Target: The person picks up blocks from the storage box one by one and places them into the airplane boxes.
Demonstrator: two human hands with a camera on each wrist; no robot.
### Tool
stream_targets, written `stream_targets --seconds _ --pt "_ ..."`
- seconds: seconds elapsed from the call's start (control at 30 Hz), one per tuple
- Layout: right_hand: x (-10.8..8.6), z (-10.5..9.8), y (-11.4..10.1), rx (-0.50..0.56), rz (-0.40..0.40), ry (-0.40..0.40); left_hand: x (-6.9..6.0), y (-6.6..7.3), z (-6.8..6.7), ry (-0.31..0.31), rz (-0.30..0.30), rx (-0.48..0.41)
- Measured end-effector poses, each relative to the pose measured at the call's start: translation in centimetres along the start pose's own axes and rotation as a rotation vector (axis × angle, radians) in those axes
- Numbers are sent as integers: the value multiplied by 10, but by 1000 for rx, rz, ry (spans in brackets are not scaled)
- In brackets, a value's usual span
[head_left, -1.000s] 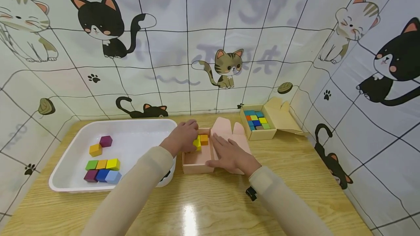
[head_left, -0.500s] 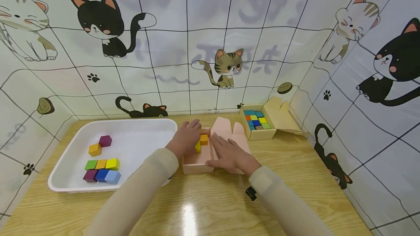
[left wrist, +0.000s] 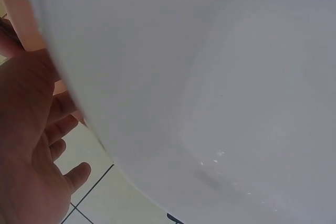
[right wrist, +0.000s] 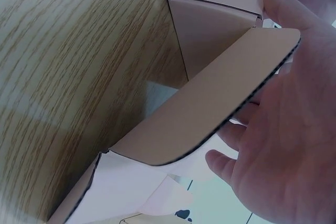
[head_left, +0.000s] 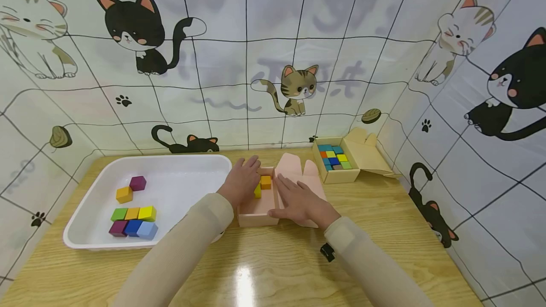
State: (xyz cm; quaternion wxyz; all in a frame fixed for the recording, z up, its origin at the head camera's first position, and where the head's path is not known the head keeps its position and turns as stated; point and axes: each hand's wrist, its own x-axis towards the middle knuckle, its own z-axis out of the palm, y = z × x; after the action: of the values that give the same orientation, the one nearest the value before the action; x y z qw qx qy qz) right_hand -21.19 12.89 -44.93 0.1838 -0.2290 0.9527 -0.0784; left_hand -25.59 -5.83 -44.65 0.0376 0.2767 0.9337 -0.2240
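Observation:
A small pink cardboard box (head_left: 258, 221) stands on the table with its lid flap (head_left: 313, 176) folded out to the right. In the head view my left hand (head_left: 241, 181) reaches over its left wall; the fingertips are hidden, so whether they pinch a block cannot be seen. Just beside them inside the box lie a yellow block (head_left: 258, 191) and an orange block (head_left: 266, 182). My right hand (head_left: 298, 200) rests along the lid side with straight fingers, thumb at the box's edge. In the right wrist view that thumb touches the box corner, near the lid flap (right wrist: 210, 103).
A white tray (head_left: 183, 174) on the left holds several coloured cubes, including a purple cube (head_left: 138, 183). Behind right, a yellowish open box (head_left: 341, 177) is filled with coloured blocks. A small black object (head_left: 327, 252) lies below my right wrist. Cat-printed cloth surrounds the table.
My left hand has shifted slightly right, further over the pink box, and now covers more of the yellow blocks. My right hand has stayed in place.

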Motion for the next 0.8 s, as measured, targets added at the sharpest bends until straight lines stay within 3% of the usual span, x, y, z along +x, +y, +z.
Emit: stream_targets --seconds 0.17,0.43,0.63,0.8 --pt "0 -1 -1 -9 -1 -2 -1 -2 -2 -11 0 43" --pt "1 0 0 -15 -1 -2 -7 -10 -7 41 8 -27" --pt "1 -1 1 5 16 -11 -21 -32 -26 127 0 -93" --pt "0 -1 0 16 13 -13 -37 -63 -33 195 -45 -133"
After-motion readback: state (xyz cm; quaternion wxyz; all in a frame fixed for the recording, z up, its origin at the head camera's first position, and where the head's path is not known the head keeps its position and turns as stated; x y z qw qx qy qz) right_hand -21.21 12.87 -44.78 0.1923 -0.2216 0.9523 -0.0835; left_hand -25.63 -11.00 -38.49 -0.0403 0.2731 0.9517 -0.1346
